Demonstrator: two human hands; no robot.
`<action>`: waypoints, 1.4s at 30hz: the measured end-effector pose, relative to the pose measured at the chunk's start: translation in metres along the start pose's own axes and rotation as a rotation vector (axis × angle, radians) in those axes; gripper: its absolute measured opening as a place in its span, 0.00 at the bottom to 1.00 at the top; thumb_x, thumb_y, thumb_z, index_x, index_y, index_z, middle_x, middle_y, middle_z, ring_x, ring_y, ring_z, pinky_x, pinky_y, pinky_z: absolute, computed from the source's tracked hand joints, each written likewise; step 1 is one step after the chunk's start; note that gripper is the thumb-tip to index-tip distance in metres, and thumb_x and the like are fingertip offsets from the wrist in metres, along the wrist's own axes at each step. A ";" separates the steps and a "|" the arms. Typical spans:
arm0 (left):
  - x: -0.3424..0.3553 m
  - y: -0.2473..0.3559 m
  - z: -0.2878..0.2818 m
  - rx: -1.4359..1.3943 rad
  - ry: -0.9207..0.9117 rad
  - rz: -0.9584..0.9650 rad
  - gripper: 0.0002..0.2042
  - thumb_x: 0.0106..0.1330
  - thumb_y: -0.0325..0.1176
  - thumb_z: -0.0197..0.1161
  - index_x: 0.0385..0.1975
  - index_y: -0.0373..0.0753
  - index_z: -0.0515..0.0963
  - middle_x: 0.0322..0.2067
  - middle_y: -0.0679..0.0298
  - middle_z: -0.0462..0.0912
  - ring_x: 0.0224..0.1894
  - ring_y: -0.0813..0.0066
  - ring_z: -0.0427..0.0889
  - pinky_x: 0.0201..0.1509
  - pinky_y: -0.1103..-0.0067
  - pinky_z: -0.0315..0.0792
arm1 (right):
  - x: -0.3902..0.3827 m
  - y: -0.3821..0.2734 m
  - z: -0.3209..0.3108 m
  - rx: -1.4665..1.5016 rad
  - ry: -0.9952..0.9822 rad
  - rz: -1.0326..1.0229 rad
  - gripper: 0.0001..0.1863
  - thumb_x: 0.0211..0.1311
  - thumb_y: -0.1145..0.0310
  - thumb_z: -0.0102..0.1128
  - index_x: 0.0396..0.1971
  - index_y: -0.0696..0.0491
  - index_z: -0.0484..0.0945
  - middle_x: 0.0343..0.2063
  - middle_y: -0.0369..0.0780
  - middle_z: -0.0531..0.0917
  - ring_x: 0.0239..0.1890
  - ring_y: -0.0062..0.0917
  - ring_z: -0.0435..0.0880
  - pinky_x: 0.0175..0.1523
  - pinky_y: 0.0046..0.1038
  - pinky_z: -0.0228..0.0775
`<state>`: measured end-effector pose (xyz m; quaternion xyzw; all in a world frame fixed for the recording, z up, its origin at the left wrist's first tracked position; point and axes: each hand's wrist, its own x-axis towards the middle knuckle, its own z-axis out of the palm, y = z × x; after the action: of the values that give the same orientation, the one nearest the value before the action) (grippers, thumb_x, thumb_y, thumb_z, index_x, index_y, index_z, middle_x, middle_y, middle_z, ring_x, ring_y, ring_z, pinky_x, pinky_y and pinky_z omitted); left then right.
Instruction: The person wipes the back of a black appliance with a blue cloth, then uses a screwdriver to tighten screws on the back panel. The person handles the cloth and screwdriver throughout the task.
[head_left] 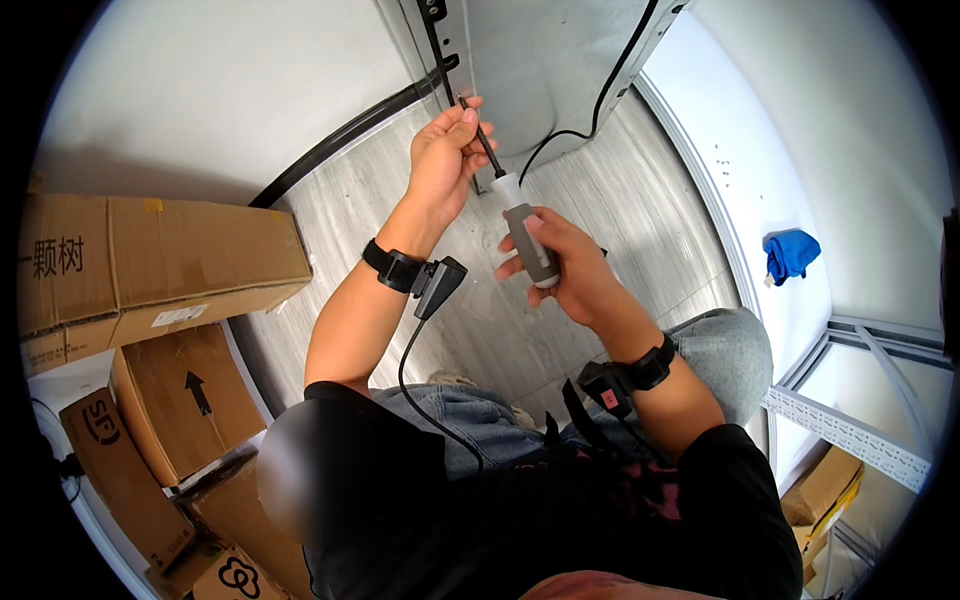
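Note:
My right hand [565, 265] is wrapped round the grey and white handle of a screwdriver [529, 243], its thumb along the side. The dark shaft points up and to the left, its tip at the edge of a light grey metal panel [530, 70]. With thumb and fingers my left hand [450, 150] pinches the shaft close to the tip. Whether a screw sits at the tip is hidden by the fingers. Both wrists wear black straps with small devices, and a cable runs from the left one.
Cardboard boxes [210, 255] are stacked at the left. A black cable [600, 105] hangs along the panel to the wood-look floor [640, 200]. A blue cloth item [790, 255] lies at the right, beyond a white track. A white metal shelf frame [850, 440] stands at the lower right.

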<state>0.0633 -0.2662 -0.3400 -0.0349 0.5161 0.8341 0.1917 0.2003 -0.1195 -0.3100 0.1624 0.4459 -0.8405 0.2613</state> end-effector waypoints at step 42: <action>-0.004 -0.004 0.009 -0.042 0.061 0.051 0.14 0.71 0.38 0.50 0.50 0.38 0.74 0.27 0.67 0.79 0.25 0.79 0.77 0.30 0.84 0.70 | 0.007 0.014 -0.002 -0.108 0.162 -0.098 0.17 0.63 0.66 0.46 0.51 0.54 0.66 0.33 0.39 0.80 0.30 0.21 0.78 0.30 0.22 0.68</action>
<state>0.0700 -0.2582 -0.3384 -0.0511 0.5048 0.8479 0.1540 0.2031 -0.1268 -0.3240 0.1936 0.5177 -0.8111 0.1913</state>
